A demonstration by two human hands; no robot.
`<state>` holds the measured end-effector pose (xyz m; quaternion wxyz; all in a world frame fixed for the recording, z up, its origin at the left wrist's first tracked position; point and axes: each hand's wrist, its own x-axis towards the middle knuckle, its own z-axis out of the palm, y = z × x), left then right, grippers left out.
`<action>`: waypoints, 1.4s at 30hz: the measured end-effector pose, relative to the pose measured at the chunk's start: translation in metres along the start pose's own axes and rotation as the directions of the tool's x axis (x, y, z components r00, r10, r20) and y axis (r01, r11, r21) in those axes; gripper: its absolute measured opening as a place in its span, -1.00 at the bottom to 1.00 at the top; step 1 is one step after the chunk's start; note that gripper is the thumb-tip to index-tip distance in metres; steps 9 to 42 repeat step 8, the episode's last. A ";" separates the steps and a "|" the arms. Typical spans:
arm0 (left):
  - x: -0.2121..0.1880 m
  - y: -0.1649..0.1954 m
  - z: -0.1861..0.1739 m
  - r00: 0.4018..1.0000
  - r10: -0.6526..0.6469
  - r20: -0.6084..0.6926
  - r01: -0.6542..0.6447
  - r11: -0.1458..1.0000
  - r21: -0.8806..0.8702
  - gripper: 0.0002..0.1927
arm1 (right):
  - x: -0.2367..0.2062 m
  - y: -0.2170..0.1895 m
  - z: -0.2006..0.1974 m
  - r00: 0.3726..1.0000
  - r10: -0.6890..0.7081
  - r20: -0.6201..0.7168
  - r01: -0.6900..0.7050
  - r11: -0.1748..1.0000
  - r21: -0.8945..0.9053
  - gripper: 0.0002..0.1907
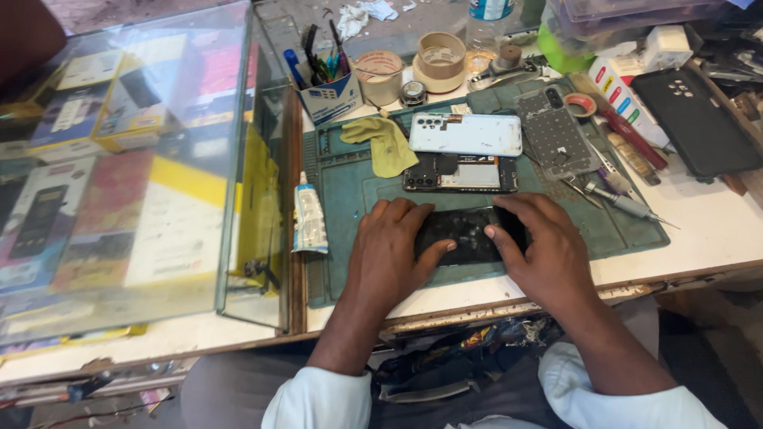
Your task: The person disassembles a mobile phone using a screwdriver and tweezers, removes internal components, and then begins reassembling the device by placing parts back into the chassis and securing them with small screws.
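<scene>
here, dark phone screen (pixel 469 235) on green mat (pixel 350 191), pressed between left hand (pixel 391 254), right hand (pixel 544 246)

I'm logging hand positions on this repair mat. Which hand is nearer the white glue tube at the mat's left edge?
Left. The left hand rests on the dark phone panel, just right of the glue tube; the right hand holds the panel's far side, farther away.
</scene>
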<state>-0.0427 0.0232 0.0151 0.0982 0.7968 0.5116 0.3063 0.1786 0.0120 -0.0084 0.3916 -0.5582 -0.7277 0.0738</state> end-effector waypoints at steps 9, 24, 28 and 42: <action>-0.004 -0.003 0.003 0.999 0.040 -0.025 -0.039 0.998 0.042 -0.43 | -0.001 0.006 0.007 0.999 -0.040 -0.036 0.041 0.999 0.033 -0.66; -0.004 -0.003 0.003 0.999 0.040 -0.025 -0.039 0.998 0.042 -0.43 | -0.001 0.006 0.007 0.999 -0.040 -0.036 0.041 0.999 0.033 -0.66; -0.004 -0.003 0.003 0.999 0.040 -0.025 -0.039 0.998 0.042 -0.43 | -0.001 0.006 0.007 0.999 -0.040 -0.036 0.041 0.999 0.033 -0.66; -0.004 -0.003 0.003 0.999 0.040 -0.025 -0.039 0.998 0.042 -0.43 | -0.001 0.006 0.007 0.999 -0.040 -0.036 0.041 0.999 0.033 -0.66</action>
